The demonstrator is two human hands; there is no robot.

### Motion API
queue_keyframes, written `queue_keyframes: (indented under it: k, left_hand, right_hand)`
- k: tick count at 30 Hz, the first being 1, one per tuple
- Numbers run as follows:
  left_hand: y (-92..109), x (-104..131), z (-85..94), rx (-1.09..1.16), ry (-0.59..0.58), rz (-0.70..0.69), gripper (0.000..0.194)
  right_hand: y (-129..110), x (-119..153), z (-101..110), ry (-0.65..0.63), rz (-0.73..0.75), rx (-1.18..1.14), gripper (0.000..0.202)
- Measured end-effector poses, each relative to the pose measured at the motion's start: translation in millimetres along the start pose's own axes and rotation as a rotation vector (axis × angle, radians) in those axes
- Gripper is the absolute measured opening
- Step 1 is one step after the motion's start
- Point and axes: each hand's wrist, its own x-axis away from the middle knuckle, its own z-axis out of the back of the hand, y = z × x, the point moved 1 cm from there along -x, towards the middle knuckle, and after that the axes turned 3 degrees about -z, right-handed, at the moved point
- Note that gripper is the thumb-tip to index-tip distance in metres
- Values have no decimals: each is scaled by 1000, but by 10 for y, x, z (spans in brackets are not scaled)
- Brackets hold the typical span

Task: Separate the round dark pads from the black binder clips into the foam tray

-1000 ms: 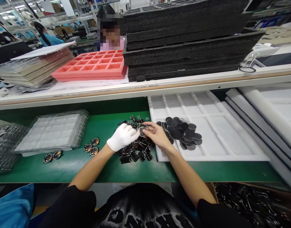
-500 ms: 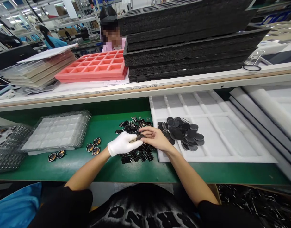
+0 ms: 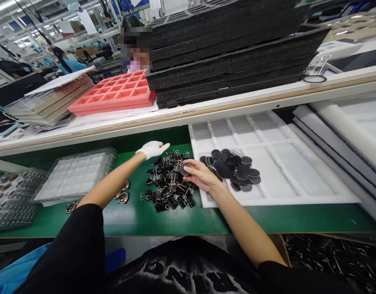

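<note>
My right hand (image 3: 202, 174), bare, pinches a round black disc (image 3: 184, 169) between thumb and fingers, above the right side of a heap of black binder clips (image 3: 168, 183). In a white glove, my left hand (image 3: 153, 150) is stretched out over the green bench at the heap's far left edge. Its fingers point right and nothing shows in them. Beside my right hand, a pile of similar black discs (image 3: 237, 169) lies on a white foam tray (image 3: 286, 171). Several round pieces with dark and amber faces (image 3: 123, 197) rest on the bench, partly hidden by my left arm.
Clear plastic trays (image 3: 74, 175) are stacked on the left. A shelf edge (image 3: 126, 124) crosses behind the bench, bearing a pink foam tray (image 3: 114, 96) and tall black foam trays (image 3: 231, 65). More binder clips (image 3: 335, 261) lie low at right. A person (image 3: 134, 61) is behind the shelf.
My left hand has let go of the disc and moved away, up and to the left. The disc stays in my right hand, its face now visible. The view has tilted slightly.
</note>
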Motion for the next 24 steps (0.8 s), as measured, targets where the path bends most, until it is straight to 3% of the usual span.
queue_keyframes:
  k: [2, 3, 8, 10, 15, 17, 21, 24]
  left_hand:
    - [-63, -160, -72, 52, -193, 9, 58]
    - [-75, -199, -108, 97, -236, 0, 57]
    - [-52, -154, -120, 137, -195, -63, 53]
    - [-15, -61, -57, 28, -115, -115, 52]
    - [228, 396, -31, -240, 359, -275, 50]
    - [351, 612, -120, -160, 383, -351, 53]
    - [490, 930, -334, 105, 312, -464, 53]
    - [460, 1064, -440, 308, 481, -447, 51]
  right_hand:
    - [5, -18, 13, -3, 7, -23, 43]
    - [9, -27, 17, -1, 13, -28, 42]
    - [23, -69, 36, 62, 45, -44, 43]
    - [25, -76, 39, 82, 57, -58, 42]
    - [18, -35, -5, 91, 108, 5, 41]
    - [20, -2, -46, 104, 139, 51, 44]
    - [75, 43, -135, 90, 115, 110, 46]
    - [135, 47, -168, 90, 93, 126, 46]
